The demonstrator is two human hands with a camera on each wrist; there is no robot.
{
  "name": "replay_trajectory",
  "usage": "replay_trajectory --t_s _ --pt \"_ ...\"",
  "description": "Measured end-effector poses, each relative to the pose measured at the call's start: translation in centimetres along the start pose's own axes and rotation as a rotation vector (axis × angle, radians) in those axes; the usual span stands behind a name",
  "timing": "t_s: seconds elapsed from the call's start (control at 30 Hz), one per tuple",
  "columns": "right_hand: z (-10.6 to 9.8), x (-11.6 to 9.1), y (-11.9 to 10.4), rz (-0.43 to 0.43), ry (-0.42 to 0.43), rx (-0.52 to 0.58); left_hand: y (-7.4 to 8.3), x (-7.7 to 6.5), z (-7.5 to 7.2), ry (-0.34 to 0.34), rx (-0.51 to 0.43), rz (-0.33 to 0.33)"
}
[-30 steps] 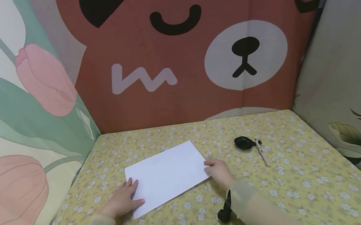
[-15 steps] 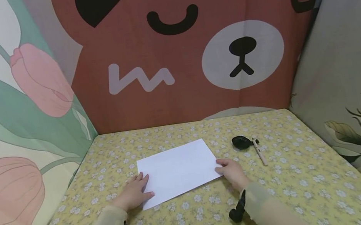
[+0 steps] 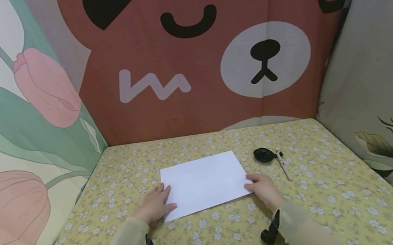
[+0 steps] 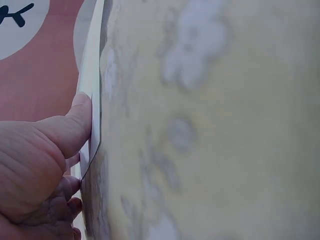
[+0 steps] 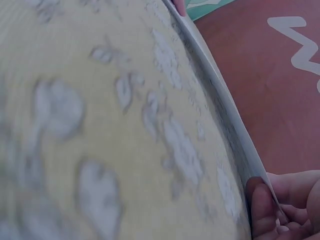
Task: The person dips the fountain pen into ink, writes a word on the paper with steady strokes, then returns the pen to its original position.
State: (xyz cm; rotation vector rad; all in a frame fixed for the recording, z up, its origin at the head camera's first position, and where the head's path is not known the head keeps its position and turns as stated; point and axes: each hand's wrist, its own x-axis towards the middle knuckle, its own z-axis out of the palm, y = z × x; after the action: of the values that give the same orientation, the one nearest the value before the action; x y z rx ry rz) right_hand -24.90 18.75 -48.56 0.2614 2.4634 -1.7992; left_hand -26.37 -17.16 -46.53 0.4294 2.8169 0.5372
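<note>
A blank white sheet of paper lies slightly skewed on the flowered cloth. At its left edge my left hand rests with fingers spread, thumb and fingertips over the paper. My right hand pinches the lower right corner. In the left wrist view the thumb lies against the paper, the other fingers lower along the edge. From the right wrist the sheet is seen nearly edge-on, its corner running between the fingers of the right hand.
Right of the paper lie a black bulb-shaped thing and a slim beige pen, nearly touching. The yellow flowered cloth spreads over the table. Printed curtains, one with a bear face, stand at the back and sides.
Both hands have moved to the right with the sheet, which has slid along the cloth and turned a little straighter. Its right edge is now nearer the black bulb and pen.
</note>
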Motion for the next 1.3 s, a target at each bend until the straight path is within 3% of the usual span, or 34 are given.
replay_trajectory --t_s 0.2,0.5,1.3 --pt "-1.0 -0.6 0.1 0.017 0.014 -0.023 0.9 1.0 0.2 -0.010 -0.002 0.001" --pt "-1.7 -1.1 0.2 0.086 0.052 -0.046 0.9 2.1 0.8 -0.004 -0.024 0.002" --pt "-2.6 -2.1 -0.3 0.056 0.013 -0.194 1.6 3.3 1.2 0.007 -0.028 0.022"
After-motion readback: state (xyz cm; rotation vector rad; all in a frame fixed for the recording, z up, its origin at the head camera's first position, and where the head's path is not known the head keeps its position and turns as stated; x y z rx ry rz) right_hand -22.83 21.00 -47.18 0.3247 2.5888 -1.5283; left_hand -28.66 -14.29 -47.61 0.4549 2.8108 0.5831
